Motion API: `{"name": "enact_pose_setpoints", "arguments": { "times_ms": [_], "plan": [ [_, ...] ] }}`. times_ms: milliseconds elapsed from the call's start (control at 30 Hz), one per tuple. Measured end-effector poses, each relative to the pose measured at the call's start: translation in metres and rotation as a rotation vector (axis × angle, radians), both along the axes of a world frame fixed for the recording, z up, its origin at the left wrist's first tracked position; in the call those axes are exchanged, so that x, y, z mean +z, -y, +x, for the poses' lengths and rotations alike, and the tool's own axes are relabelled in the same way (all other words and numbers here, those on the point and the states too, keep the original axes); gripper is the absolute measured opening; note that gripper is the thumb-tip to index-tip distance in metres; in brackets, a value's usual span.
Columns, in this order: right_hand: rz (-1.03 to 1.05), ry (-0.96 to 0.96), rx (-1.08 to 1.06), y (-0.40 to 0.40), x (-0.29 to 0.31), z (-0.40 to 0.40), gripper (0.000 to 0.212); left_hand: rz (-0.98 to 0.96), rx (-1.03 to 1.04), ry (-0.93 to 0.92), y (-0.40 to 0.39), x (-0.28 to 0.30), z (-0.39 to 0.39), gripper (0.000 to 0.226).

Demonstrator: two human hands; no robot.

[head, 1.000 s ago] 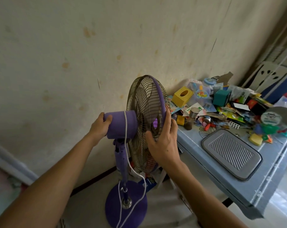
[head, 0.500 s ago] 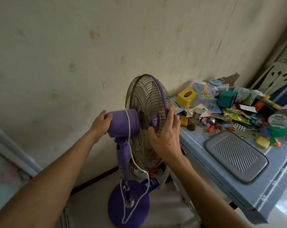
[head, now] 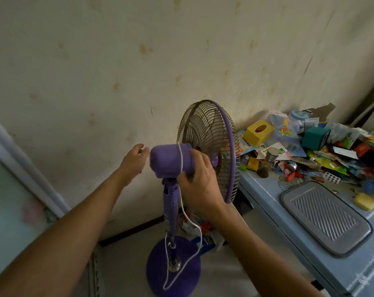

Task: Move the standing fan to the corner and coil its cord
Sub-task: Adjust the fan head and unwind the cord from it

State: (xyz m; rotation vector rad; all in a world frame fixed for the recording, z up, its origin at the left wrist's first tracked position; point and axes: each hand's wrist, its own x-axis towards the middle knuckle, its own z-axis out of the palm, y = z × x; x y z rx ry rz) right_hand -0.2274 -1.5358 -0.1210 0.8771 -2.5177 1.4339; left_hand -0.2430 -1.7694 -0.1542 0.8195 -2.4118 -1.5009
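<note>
Head view, left to right. Left hand [head: 133, 161] hovering mid-frame, fingers loosely spread, holding nothing, just beside rear of motor housing [head: 171, 158], apart from it. Purple fan [head: 205, 151] standing at centre frame against wall, round base [head: 173, 266] sitting on floor at lower centre. White cord [head: 183, 213] hanging over housing, looping down onto base. Right hand [head: 200, 183] gripping housing's front end, fingers curling round it. Cluttered table [head: 289, 221] filling right of frame, grey tray [head: 325, 217] lying on it.

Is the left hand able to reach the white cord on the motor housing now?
Probably yes: the left hand is open beside the housing, and nothing blocks the cord draped over it.
</note>
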Motion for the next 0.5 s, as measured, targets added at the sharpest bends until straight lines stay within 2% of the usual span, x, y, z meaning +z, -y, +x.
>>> {"name": "enact_pose_setpoints", "arguments": {
  "times_ms": [167, 300, 400, 500],
  "plan": [
    [0.117, 0.19, -0.022, 0.028, -0.037, -0.01, 0.042, 0.007, 0.055, 0.006, 0.014, -0.004, 0.023, 0.049],
    [0.167, 0.321, -0.102, 0.045, -0.053, -0.02, 0.046, 0.017, 0.058, 0.027, 0.03, -0.013, 0.038, 0.048],
    [0.133, 0.379, -0.175, 0.053, -0.058, -0.028, 0.03, 0.033, 0.067, 0.028, 0.04, -0.023, 0.047, 0.047],
    [0.163, 0.311, -0.192, 0.056, -0.061, -0.033, 0.012, 0.05, 0.069, 0.033, 0.047, -0.035, 0.056, 0.047]
  ]
}}
